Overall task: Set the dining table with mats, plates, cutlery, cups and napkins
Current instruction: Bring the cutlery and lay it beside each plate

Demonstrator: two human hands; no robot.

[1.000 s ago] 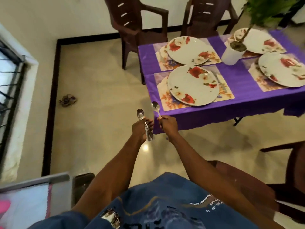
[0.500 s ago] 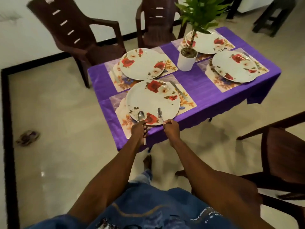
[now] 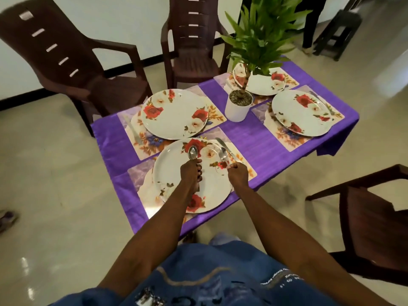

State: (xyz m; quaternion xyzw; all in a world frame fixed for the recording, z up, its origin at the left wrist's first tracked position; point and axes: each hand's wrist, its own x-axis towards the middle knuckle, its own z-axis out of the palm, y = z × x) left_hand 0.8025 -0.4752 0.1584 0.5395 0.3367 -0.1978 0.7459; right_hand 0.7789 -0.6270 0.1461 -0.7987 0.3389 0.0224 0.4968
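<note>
My left hand (image 3: 191,173) grips a bunch of spoons (image 3: 192,152), bowl end up, above the near floral plate (image 3: 174,184). My right hand (image 3: 238,176) pinches a single spoon (image 3: 223,156) by its handle, over the plate's right edge. A knife (image 3: 224,146) lies on the near floral mat (image 3: 247,167), to the right of that plate. Three more floral plates, far left (image 3: 174,113), far right (image 3: 263,87) and right (image 3: 300,112), sit on mats on the purple-clothed table (image 3: 254,138). A knife (image 3: 133,131) lies left of the far left plate.
A white potted plant (image 3: 238,106) stands at the table's middle. Brown plastic chairs stand at the far left (image 3: 72,69), far middle (image 3: 194,47) and near right (image 3: 371,219). A sandal (image 3: 6,218) lies on the floor at the left.
I have come up to the table. Both hands, holding the spoons, moved from in front of the table edge to above the near plate, and the right hand has drifted right.
</note>
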